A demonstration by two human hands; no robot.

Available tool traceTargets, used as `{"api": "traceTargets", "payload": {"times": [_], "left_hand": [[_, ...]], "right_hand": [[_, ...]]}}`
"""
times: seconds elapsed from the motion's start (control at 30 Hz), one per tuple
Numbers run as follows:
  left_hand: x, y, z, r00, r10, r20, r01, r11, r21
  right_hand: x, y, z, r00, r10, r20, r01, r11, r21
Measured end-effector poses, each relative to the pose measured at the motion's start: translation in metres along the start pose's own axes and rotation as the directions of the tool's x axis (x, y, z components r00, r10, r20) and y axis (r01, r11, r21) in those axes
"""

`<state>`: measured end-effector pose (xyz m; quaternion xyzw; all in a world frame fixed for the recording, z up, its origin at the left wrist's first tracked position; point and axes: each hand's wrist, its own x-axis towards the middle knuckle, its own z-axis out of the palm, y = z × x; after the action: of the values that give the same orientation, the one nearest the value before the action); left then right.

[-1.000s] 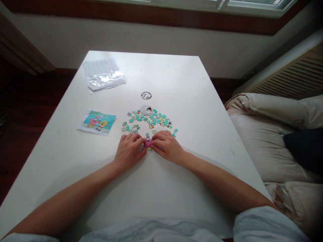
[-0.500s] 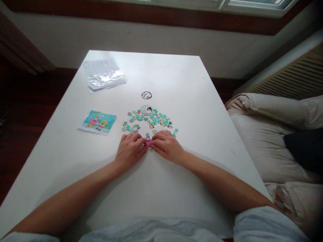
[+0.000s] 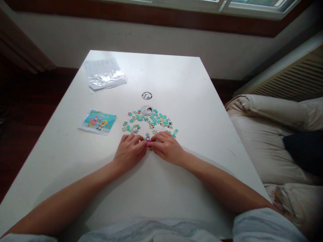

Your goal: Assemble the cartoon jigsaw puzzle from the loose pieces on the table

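Observation:
Both my hands rest on the white table (image 3: 176, 80) with their fingertips meeting. My left hand (image 3: 130, 151) and my right hand (image 3: 166, 147) have curled fingers pinching a small pink cluster of joined puzzle pieces (image 3: 147, 141) between them. Only a sliver of pink shows between the fingers. Just beyond the hands lies a scatter of several loose teal puzzle pieces (image 3: 148, 121).
A cartoon reference picture (image 3: 98, 121) lies left of the pieces. A clear plastic bag over paper (image 3: 104, 73) sits at the far left. A round cable grommet cover (image 3: 146, 110) and its hole (image 3: 146, 95) are mid-table. A cushioned beige seat (image 3: 275, 134) stands at the right.
My fingers have closed in tighter on the pink cluster, so less of it shows. The hands stay in the same spot.

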<state>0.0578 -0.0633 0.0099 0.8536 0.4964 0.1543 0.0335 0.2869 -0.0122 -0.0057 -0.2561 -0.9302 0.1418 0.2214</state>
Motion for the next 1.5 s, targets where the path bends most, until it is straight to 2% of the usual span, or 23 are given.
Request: {"api": "traceTargets", "payload": {"times": [0.17, 0.3, 0.33, 0.43, 0.53, 0.83, 0.9, 1.03, 1.1, 1.3, 1.5], "left_hand": [[-0.006, 0.001, -0.007, 0.987, 0.162, 0.0, -0.162, 0.985, 0.064], [-0.008, 0.005, -0.012, 0.983, 0.175, 0.057, -0.18, 0.98, 0.082], [-0.008, 0.006, -0.013, 0.983, 0.17, 0.069, -0.176, 0.981, 0.086], [-0.008, 0.007, -0.013, 0.984, 0.164, 0.07, -0.169, 0.982, 0.085], [-0.007, 0.005, -0.01, 0.984, 0.169, 0.055, -0.173, 0.983, 0.063], [-0.005, 0.0, -0.009, 0.972, 0.19, 0.137, -0.196, 0.98, 0.032], [-0.004, -0.002, -0.01, 0.971, 0.191, 0.142, -0.194, 0.981, 0.01], [-0.003, -0.007, -0.011, 0.974, 0.181, 0.136, -0.182, 0.983, -0.003], [-0.002, -0.008, -0.011, 0.976, 0.175, 0.134, -0.176, 0.984, -0.001], [-0.003, -0.008, -0.007, 0.983, 0.165, 0.08, -0.162, 0.986, -0.04], [-0.008, -0.008, 0.002, 0.987, 0.153, -0.047, -0.154, 0.987, -0.032]], "right_hand": [[-0.001, 0.001, 0.002, 1.0, 0.001, 0.006, -0.001, 1.0, 0.008], [-0.002, 0.018, -0.007, 0.99, 0.093, -0.11, -0.086, 0.994, 0.067], [-0.002, 0.024, -0.011, 0.973, 0.152, -0.172, -0.14, 0.987, 0.084], [-0.005, 0.042, -0.022, 0.883, 0.33, -0.332, -0.312, 0.944, 0.109], [-0.007, 0.051, -0.026, 0.845, 0.385, -0.371, -0.369, 0.922, 0.118], [-0.006, 0.049, -0.023, 0.865, 0.372, -0.336, -0.355, 0.928, 0.113], [-0.006, 0.045, -0.022, 0.892, 0.338, -0.298, -0.335, 0.94, 0.065], [-0.006, 0.032, -0.016, 0.967, 0.213, -0.141, -0.222, 0.973, -0.055], [-0.006, 0.025, -0.012, 0.98, 0.178, -0.085, -0.186, 0.978, -0.097], [-0.003, 0.014, -0.011, 0.979, 0.203, -0.034, -0.206, 0.965, -0.162], [-0.002, 0.014, -0.012, 0.97, 0.241, -0.014, -0.241, 0.96, -0.144]]}}
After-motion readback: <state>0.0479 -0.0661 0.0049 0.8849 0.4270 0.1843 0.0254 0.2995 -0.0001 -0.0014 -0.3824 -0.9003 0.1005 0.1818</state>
